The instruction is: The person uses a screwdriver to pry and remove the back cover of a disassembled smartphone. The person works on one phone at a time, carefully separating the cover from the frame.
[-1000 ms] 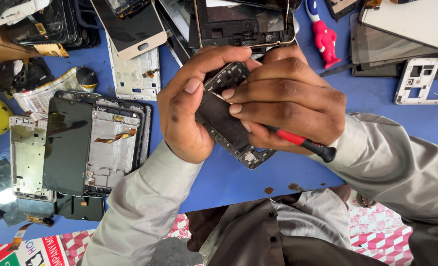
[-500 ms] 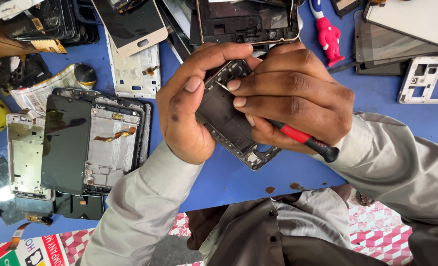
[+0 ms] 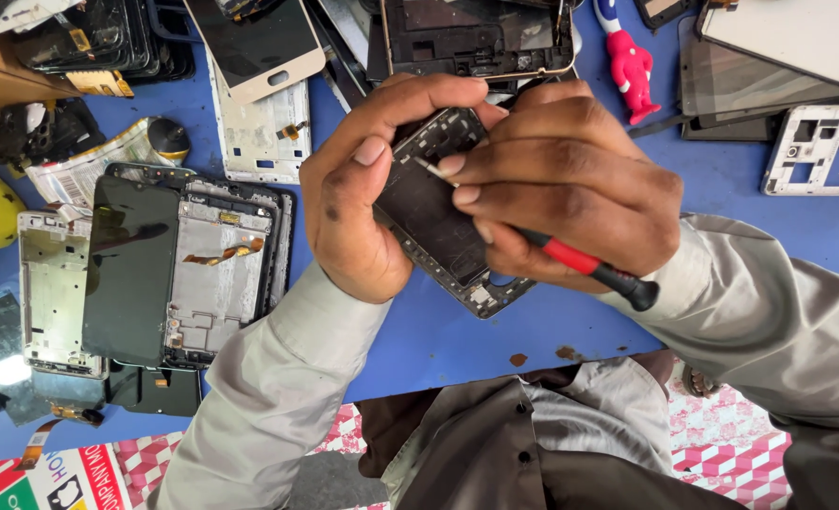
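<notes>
Little changes: the left hand still grips the phone frame, the right hand still pinches the red screwdriver, whose tip stays half hidden behind fingers.

Both hands, left and right, meet with fingers curled closed.

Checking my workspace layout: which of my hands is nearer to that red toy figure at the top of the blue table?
Right. The right hand, holding the red-handled screwdriver, sits just below and left of the red toy figure. The left hand, gripping the dark phone frame, lies farther left.
</notes>
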